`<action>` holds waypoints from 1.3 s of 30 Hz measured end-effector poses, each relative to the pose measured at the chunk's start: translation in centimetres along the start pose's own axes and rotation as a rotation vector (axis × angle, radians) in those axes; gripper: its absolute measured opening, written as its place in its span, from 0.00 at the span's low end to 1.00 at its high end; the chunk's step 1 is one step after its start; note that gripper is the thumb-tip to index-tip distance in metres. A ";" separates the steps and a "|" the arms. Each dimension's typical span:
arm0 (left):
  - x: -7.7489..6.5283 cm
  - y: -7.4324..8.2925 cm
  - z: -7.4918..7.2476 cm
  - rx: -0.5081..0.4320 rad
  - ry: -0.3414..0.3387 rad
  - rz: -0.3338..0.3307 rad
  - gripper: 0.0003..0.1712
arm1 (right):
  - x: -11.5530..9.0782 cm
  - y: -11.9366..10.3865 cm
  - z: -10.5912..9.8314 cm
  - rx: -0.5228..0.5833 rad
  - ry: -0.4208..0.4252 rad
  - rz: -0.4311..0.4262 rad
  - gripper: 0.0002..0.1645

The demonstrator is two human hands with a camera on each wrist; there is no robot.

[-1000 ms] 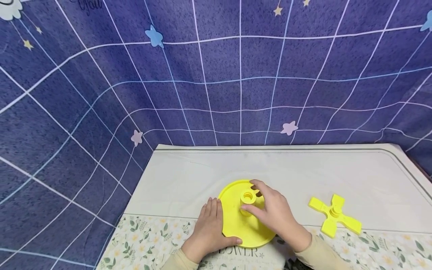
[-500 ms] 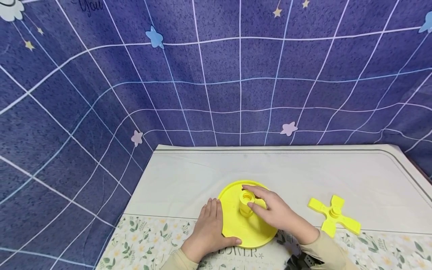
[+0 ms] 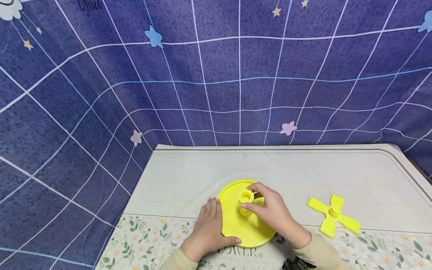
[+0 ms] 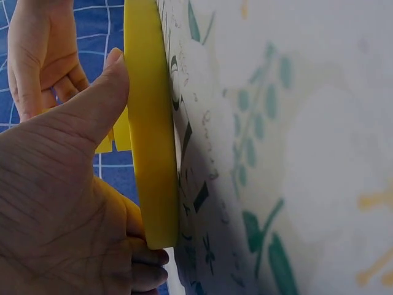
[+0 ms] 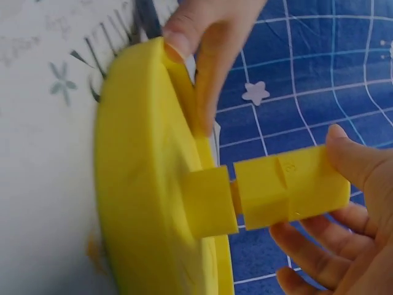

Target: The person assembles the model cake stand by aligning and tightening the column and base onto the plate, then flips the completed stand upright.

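Note:
A yellow round plate with a raised rim (image 3: 233, 238) lies on the table. From its middle rises a post; in the right wrist view a faceted yellow post piece (image 5: 288, 184) joins a short yellow block (image 5: 212, 203) at a narrow neck. Its round top is hollow. My right hand (image 3: 275, 208) has its thumb on one side of this post piece and its bent fingers round the other. My left hand (image 3: 209, 228) presses the plate's near left rim, fingers straight along the side, thumb (image 4: 110, 80) stretched along the front edge.
On the table's right lies a yellow four-armed cross (image 3: 334, 217) with a threaded stub at its centre. Floral cloth (image 3: 148, 240) covers the table's near part, white cloth (image 3: 189, 168) the far part. A blue gridded curtain (image 3: 216, 90) stands behind and to the left.
The right hand's fingers have loosened, shifted round the post piece and closed in on it again. The left hand and plate stay in place. The cross has not moved.

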State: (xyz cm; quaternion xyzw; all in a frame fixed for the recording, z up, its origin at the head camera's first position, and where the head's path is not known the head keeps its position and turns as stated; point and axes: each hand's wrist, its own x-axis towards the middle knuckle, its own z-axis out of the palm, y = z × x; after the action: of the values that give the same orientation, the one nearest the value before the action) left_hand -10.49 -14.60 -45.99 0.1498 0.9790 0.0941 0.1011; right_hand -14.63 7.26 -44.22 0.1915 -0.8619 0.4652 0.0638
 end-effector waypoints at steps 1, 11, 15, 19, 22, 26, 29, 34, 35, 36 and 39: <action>0.0 0.0 0.0 -0.001 0.002 0.000 0.75 | 0.0 0.0 0.1 -0.006 0.014 0.009 0.25; -0.1 0.1 -0.1 -0.012 0.009 0.000 0.74 | -0.4 0.1 0.1 -0.100 0.046 -0.102 0.32; -0.1 0.1 -0.2 -0.014 0.011 0.007 0.74 | -0.3 0.4 -0.5 -0.030 -0.043 -0.178 0.32; -0.2 0.1 -0.3 -0.018 0.006 0.007 0.74 | 0.1 0.8 -1.0 0.084 -0.157 -0.224 0.31; -0.2 0.2 -0.3 -0.020 0.000 0.003 0.74 | 0.3 1.0 -1.1 0.116 -0.211 -0.230 0.28; -0.2 0.1 -0.3 -0.028 -0.006 0.000 0.74 | 0.5 1.1 -1.2 0.096 -0.231 -0.209 0.26; -0.2 0.1 -0.3 -0.031 -0.012 -0.001 0.74 | 0.5 1.1 -1.2 0.075 -0.217 -0.186 0.27; -0.2 0.1 -0.3 -0.037 -0.018 -0.003 0.74 | 0.4 0.9 -0.7 0.034 -0.157 -0.141 0.28; -0.2 0.1 -0.3 -0.038 -0.017 -0.002 0.74 | 0.4 0.9 -0.6 0.027 -0.140 -0.134 0.28; -0.2 0.1 -0.3 -0.038 -0.017 -0.002 0.74 | 0.3 0.9 -0.5 0.021 -0.122 -0.128 0.28; -0.2 0.0 -0.3 -0.036 -0.015 -0.002 0.74 | 0.2 0.8 -0.2 0.003 -0.067 -0.116 0.27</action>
State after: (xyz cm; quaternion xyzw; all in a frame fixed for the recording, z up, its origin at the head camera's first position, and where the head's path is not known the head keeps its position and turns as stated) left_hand -10.39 -14.66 -45.66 0.1478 0.9765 0.1104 0.1111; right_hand -15.11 7.77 -44.71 0.2569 -0.8503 0.4552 0.0614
